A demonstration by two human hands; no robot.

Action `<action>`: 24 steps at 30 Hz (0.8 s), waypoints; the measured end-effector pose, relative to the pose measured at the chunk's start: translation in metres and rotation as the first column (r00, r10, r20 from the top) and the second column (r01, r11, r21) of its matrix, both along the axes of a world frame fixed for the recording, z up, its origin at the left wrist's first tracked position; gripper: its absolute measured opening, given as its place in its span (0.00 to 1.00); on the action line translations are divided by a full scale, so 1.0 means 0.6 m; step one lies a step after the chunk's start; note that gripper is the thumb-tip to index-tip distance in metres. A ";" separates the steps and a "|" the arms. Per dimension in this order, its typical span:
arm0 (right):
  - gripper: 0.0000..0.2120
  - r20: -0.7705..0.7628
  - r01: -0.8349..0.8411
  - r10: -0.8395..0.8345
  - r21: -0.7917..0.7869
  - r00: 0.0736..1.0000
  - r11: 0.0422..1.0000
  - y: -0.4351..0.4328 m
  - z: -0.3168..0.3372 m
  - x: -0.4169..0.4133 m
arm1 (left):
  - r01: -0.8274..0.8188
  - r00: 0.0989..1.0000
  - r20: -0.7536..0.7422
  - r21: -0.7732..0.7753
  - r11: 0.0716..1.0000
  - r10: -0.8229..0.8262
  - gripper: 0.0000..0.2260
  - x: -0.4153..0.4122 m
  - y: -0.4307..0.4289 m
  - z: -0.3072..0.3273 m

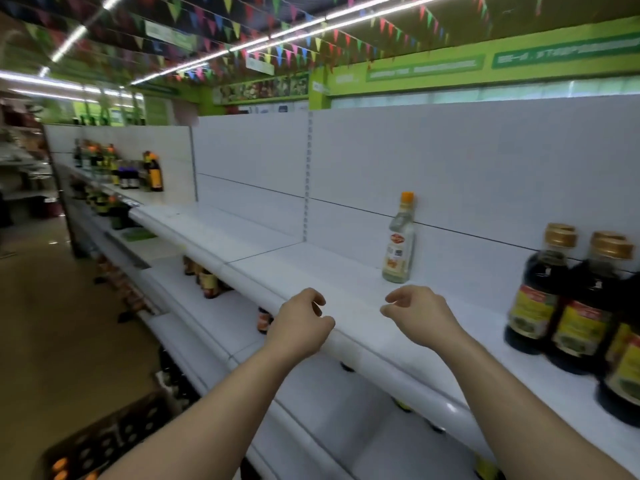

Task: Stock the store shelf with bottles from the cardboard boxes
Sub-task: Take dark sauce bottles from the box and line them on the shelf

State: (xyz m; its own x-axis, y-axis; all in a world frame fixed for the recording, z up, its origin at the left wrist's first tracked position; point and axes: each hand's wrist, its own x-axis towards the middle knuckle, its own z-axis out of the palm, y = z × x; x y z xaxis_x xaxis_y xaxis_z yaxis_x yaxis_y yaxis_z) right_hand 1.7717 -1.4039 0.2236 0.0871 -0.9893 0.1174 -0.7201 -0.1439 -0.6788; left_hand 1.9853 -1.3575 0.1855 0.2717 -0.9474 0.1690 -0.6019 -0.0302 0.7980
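A clear bottle with an orange cap [399, 242] stands upright on the white top shelf [263, 265], against the back panel. My left hand [300, 323] hovers over the shelf's front edge, fingers loosely curled, holding nothing. My right hand [417, 311] is just in front of and below the clear bottle, also loosely curled and holding nothing, apart from the bottle. At the bottom left an open cardboard box [104, 441] on the floor holds several bottles, some with orange caps.
Three or more dark sauce bottles with gold caps [568, 292] stand at the right end of the shelf. More bottles [152, 171] stand far left, and dark bottles [207, 282] sit on lower shelves. The aisle floor [45, 306] lies to the left.
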 end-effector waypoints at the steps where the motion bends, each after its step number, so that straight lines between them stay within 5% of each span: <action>1: 0.14 0.001 -0.023 0.023 -0.007 1.000 1.000 0.002 -0.001 0.034 | -0.015 1.000 -0.010 0.000 1.000 0.015 0.13 0.032 0.009 -0.003; 8: 0.11 0.036 -0.167 0.167 -0.025 0.985 0.986 0.023 -0.016 0.285 | -0.165 0.986 -0.023 -0.002 0.986 0.165 0.07 0.253 0.063 -0.028; 13: 0.09 0.022 -0.268 0.268 0.013 0.963 0.963 0.034 -0.070 0.446 | -0.237 0.971 -0.016 0.079 0.968 0.238 0.13 0.397 0.099 -0.082; 24: 0.19 -0.052 -0.411 0.442 0.285 0.895 0.866 0.027 -0.282 0.657 | -0.415 0.889 -0.075 0.286 0.864 0.452 0.10 0.581 0.175 -0.273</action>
